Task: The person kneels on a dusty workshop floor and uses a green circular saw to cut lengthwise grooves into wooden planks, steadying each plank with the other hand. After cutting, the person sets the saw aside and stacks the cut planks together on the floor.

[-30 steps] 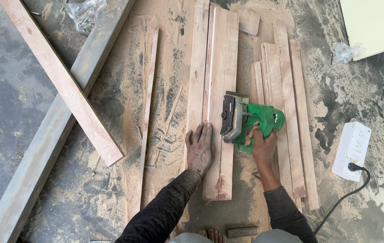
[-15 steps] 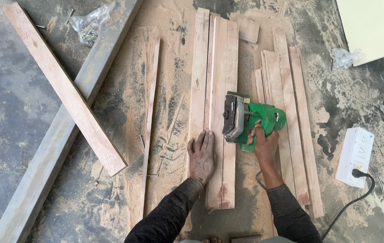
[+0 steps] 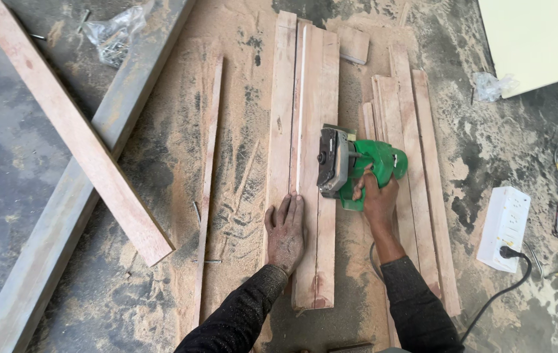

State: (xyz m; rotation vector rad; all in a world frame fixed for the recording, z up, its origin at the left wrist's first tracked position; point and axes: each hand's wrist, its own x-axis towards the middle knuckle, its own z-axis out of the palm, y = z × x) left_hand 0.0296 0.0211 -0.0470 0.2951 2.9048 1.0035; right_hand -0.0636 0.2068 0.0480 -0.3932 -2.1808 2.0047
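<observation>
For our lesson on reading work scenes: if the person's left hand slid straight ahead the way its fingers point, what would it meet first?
Only more wood: the left hand lies flat on the plank, whose surface ahead looks free. The green power tool sits just right of that line.

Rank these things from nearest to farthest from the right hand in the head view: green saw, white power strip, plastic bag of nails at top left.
1. Green saw: gripped in the right hand.
2. White power strip: on the floor, to the right.
3. Plastic bag: far top left, beyond the boards.
</observation>
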